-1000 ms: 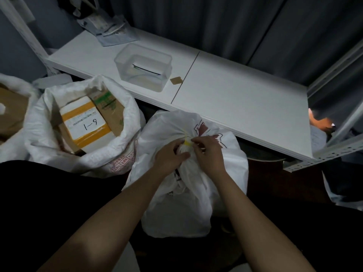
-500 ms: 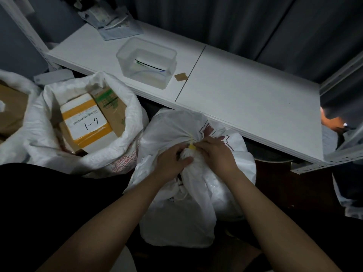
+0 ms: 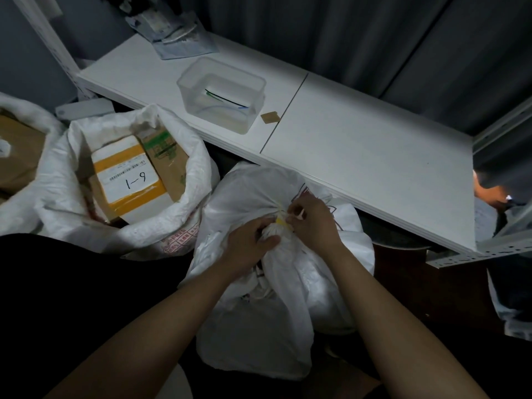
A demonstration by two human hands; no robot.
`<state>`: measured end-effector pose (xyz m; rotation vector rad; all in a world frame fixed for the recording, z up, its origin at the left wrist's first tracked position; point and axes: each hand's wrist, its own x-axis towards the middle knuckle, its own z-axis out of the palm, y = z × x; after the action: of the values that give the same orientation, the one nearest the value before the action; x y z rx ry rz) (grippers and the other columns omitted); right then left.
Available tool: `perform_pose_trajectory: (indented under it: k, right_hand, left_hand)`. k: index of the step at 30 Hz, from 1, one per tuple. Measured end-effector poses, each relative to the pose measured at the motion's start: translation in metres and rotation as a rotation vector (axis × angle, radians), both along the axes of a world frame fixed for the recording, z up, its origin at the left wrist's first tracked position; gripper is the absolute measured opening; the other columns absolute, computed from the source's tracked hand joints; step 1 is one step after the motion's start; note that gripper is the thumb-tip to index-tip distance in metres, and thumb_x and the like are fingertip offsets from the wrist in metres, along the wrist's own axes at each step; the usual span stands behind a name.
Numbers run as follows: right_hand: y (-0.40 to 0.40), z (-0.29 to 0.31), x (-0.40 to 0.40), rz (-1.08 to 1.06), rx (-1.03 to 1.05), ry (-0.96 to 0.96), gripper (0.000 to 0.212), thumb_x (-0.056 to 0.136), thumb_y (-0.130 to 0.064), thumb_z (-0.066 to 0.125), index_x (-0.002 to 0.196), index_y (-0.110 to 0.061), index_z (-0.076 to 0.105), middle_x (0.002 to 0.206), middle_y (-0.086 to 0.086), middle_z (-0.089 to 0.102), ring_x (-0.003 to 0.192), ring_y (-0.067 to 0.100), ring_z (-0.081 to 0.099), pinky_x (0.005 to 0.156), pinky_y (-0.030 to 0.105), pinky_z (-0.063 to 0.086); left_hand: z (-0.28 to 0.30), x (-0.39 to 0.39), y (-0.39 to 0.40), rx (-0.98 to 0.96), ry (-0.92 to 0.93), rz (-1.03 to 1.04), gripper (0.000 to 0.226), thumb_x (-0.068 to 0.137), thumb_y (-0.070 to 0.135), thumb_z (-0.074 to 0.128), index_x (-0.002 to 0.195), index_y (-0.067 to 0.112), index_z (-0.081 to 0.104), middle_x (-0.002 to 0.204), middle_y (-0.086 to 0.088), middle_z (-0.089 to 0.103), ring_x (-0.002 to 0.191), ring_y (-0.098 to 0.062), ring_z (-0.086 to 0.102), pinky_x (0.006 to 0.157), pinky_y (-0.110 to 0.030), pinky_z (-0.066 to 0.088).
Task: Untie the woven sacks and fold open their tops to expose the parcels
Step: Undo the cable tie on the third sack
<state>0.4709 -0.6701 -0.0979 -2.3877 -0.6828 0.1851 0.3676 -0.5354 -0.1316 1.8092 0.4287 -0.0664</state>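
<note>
While the tied sack (image 3: 276,283) stands on the floor directly below the person, both hands work at its gathered neck. Left hand (image 3: 247,249): fingers curled round the bunched fabric just under the knot, grasping it. Right hand (image 3: 312,223): fingertips pinch the pale end of the yellow tie (image 3: 280,223), which wraps the neck between the two hands. Neck is cinched; contents are not visible.

Left of the grip, touching the tied sack's side, an opened sack (image 3: 138,226) has its top rolled down, exposing a yellow-taped parcel (image 3: 128,180) marked "6-1" and a brown parcel (image 3: 168,162) beside it. Further left, a third sack (image 3: 26,122) is partly in frame.

Beyond the grip, a white shelf (image 3: 359,156) carries a clear plastic tub (image 3: 221,93) and loose papers (image 3: 172,33) at its far left end.
</note>
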Motion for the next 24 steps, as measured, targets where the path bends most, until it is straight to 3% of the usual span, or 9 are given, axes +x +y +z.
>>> perform_pose_trajectory:
  k: [4, 7, 11, 13, 15, 17, 19, 21, 24]
  right_hand:
    - [-0.001, -0.007, -0.023, 0.097, 0.005, -0.172, 0.008, 0.077, 0.000, 0.068, 0.080, -0.007, 0.069, 0.078, 0.006, 0.065, 0.077, 0.019, 0.056, 0.073, 0.016, 0.032]
    - [-0.002, -0.017, -0.029, 0.038, -0.003, -0.152, 0.009, 0.087, -0.006, 0.062, 0.092, -0.005, 0.070, 0.087, 0.011, 0.065, 0.082, 0.028, 0.059, 0.077, 0.025, 0.039]
    - [0.002, -0.020, -0.033, -0.034, -0.018, -0.092, 0.015, 0.092, -0.006, 0.058, 0.098, -0.003, 0.071, 0.094, 0.015, 0.064, 0.088, 0.029, 0.058, 0.080, 0.019, 0.032]
    - [0.003, -0.020, -0.030, 0.002, -0.019, -0.052, 0.017, 0.091, -0.003, 0.058, 0.102, -0.002, 0.072, 0.096, 0.016, 0.064, 0.088, 0.030, 0.059, 0.081, 0.022, 0.035]
    - [0.000, -0.019, -0.023, 0.035, 0.011, 0.012, 0.020, 0.088, 0.001, 0.061, 0.104, -0.003, 0.073, 0.097, 0.017, 0.064, 0.089, 0.029, 0.060, 0.082, 0.025, 0.039]
    - [-0.004, -0.018, -0.020, 0.048, 0.023, 0.058, 0.023, 0.085, 0.003, 0.063, 0.104, -0.004, 0.073, 0.095, 0.016, 0.064, 0.087, 0.028, 0.060, 0.079, 0.022, 0.040]
    - [-0.004, -0.019, -0.020, 0.030, 0.031, 0.059, 0.025, 0.081, 0.009, 0.062, 0.100, -0.003, 0.074, 0.092, 0.016, 0.064, 0.084, 0.029, 0.061, 0.077, 0.026, 0.044]
    - [0.000, -0.020, -0.024, 0.008, 0.032, 0.016, 0.026, 0.074, 0.015, 0.059, 0.089, 0.000, 0.074, 0.084, 0.017, 0.063, 0.076, 0.032, 0.061, 0.070, 0.030, 0.045]
    - [0.004, -0.019, -0.030, -0.012, 0.065, -0.066, 0.028, 0.067, 0.015, 0.054, 0.080, 0.000, 0.073, 0.076, 0.017, 0.062, 0.069, 0.031, 0.059, 0.068, 0.028, 0.041]
  left_hand:
    - [0.000, -0.001, -0.002, -0.019, -0.016, 0.028, 0.030, 0.072, 0.045, 0.068, 0.100, 0.050, 0.056, 0.106, 0.017, 0.065, 0.104, -0.006, 0.060, 0.097, -0.038, 0.047]
    - [-0.004, -0.003, -0.004, -0.041, -0.023, 0.030, 0.032, 0.076, 0.041, 0.070, 0.106, 0.042, 0.058, 0.108, 0.014, 0.065, 0.104, -0.006, 0.060, 0.098, -0.040, 0.047]
    - [-0.006, -0.002, -0.003, -0.067, -0.037, 0.032, 0.043, 0.074, 0.046, 0.069, 0.114, 0.032, 0.061, 0.113, 0.010, 0.065, 0.107, -0.008, 0.060, 0.098, -0.040, 0.047]
    - [-0.005, -0.001, -0.002, -0.069, -0.026, 0.021, 0.036, 0.081, 0.034, 0.071, 0.116, 0.029, 0.061, 0.114, 0.008, 0.064, 0.108, -0.008, 0.059, 0.100, -0.039, 0.046]
    - [-0.004, 0.001, -0.001, -0.066, 0.010, 0.013, 0.035, 0.081, 0.041, 0.068, 0.114, 0.031, 0.062, 0.114, 0.010, 0.065, 0.108, -0.007, 0.059, 0.100, -0.038, 0.045]
    - [0.000, 0.008, -0.002, -0.017, 0.074, 0.035, 0.040, 0.076, 0.060, 0.058, 0.105, 0.033, 0.065, 0.105, 0.013, 0.067, 0.102, -0.006, 0.061, 0.098, -0.039, 0.047]
    - [0.010, 0.022, -0.003, 0.084, 0.151, 0.072, 0.052, 0.074, 0.069, 0.047, 0.092, 0.025, 0.068, 0.091, 0.010, 0.069, 0.090, -0.010, 0.064, 0.092, -0.040, 0.049]
    - [0.022, 0.037, -0.007, 0.184, 0.222, 0.065, 0.050, 0.083, 0.063, 0.048, 0.085, 0.016, 0.067, 0.084, 0.004, 0.067, 0.085, -0.016, 0.064, 0.087, -0.038, 0.050]
    - [0.029, 0.048, -0.012, 0.361, 0.235, 0.047, 0.034, 0.093, 0.044, 0.050, 0.085, 0.013, 0.061, 0.090, -0.004, 0.065, 0.088, -0.022, 0.062, 0.083, -0.036, 0.048]
